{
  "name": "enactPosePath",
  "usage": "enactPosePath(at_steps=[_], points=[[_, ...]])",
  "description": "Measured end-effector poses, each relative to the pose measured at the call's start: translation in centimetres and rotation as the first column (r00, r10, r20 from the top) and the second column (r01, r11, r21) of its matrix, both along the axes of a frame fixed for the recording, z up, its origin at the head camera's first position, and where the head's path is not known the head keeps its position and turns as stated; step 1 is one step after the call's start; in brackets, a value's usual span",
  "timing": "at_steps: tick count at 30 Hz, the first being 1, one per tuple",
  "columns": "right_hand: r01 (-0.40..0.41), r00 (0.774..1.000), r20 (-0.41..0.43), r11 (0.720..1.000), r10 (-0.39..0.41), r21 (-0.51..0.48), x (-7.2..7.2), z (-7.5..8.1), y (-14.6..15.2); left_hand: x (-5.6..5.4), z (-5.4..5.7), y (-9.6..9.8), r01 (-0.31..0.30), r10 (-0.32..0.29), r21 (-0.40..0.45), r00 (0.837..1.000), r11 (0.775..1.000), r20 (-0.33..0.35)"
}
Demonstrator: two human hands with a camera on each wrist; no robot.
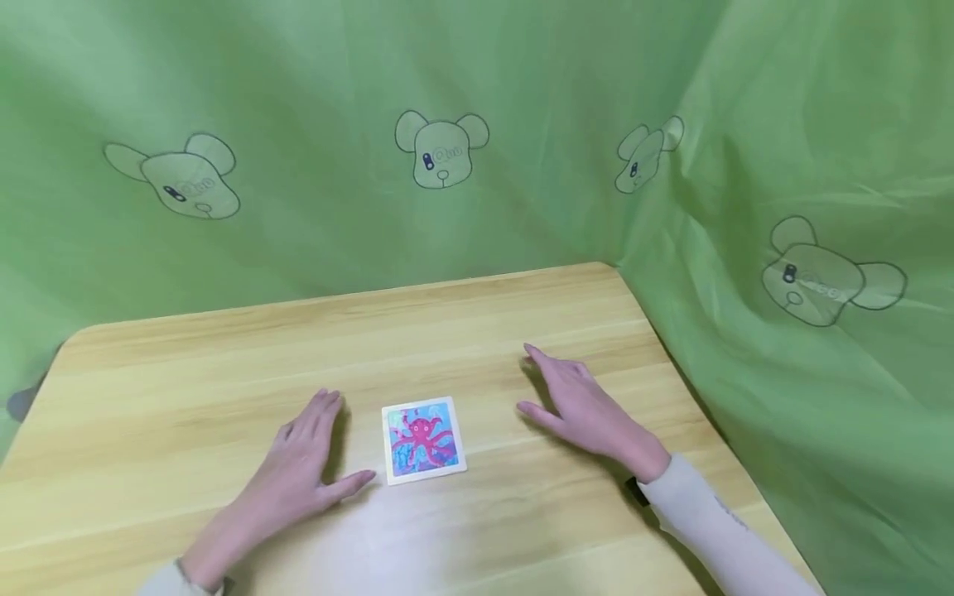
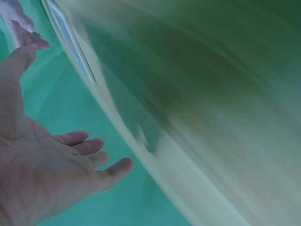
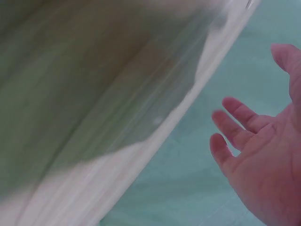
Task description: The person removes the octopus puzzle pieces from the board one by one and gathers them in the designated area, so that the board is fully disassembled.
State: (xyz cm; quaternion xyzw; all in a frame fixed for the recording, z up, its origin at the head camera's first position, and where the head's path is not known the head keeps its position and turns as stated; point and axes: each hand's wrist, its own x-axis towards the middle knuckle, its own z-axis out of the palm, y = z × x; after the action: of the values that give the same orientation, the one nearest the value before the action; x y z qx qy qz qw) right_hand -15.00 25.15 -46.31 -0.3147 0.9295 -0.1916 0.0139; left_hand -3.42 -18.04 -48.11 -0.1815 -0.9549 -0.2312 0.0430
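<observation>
The left hand (image 1: 300, 462) and right hand (image 1: 585, 408) are wide and empty, and a careless inward sweep may push the octopus card (image 1: 424, 440) askew.

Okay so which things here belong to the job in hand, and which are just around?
Likely the job's:
octopus picture card
left hand and right hand, either side of it

Seemingly just surroundings:
wooden table under the card
green curtain with animal-face outlines

"Quu"-like lettering (image 1: 447, 155) on bear heads (image 1: 443, 172) of green curtain (image 1: 537, 74), illegible print (image 1: 731, 511) on sleeve (image 1: 708, 521)
</observation>
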Motion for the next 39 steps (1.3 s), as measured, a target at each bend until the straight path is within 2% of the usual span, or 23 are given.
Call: enactPosePath(at_steps=[7, 12, 16, 21, 26, 31, 39], points=[[-0.049, 0.995, 0.086, 0.993, 0.058, -0.105, 0.0, -0.5, -2.0, -0.6, -0.5, 2.2, 0.061, -0.061, 0.003, 0.997, 0.998, 0.046], [-0.057, 0.982, 0.166, 0.976, 0.092, -0.208, 0.2, -0.3, -3.9, -1.5, -0.6, 2.8, 0.093, -0.094, 0.009, 0.988, 0.996, 0.120], [-0.071, 0.957, 0.254, 0.959, 0.144, -0.275, 0.6, -0.2, -5.6, -1.9, -0.6, 2.5, 0.103, -0.104, 0.011, 0.980, 0.995, 0.167], [-0.113, 0.913, 0.340, 0.940, 0.227, -0.323, 1.0, -0.3, -7.4, -2.2, -0.8, 2.4, 0.099, -0.099, 0.007, 0.982, 0.995, 0.161], [-0.139, 0.872, 0.411, 0.939, 0.266, -0.314, 1.4, -0.4, -8.5, -2.4, -0.8, 2.8, 0.118, -0.120, 0.022, 0.973, 0.993, 0.199], [-0.178, 0.848, 0.445, 0.945, 0.288, -0.274, 1.4, -0.3, -10.8, -2.8, -0.4, 2.7, 0.129, -0.126, 0.000, 0.965, 0.992, 0.228], [-0.255, 0.852, 0.416, 0.946, 0.319, -0.202, 1.2, -0.7, -13.7, -2.8, 0.0, 2.2, 0.170, -0.161, -0.021, 0.963, 0.985, 0.218]])
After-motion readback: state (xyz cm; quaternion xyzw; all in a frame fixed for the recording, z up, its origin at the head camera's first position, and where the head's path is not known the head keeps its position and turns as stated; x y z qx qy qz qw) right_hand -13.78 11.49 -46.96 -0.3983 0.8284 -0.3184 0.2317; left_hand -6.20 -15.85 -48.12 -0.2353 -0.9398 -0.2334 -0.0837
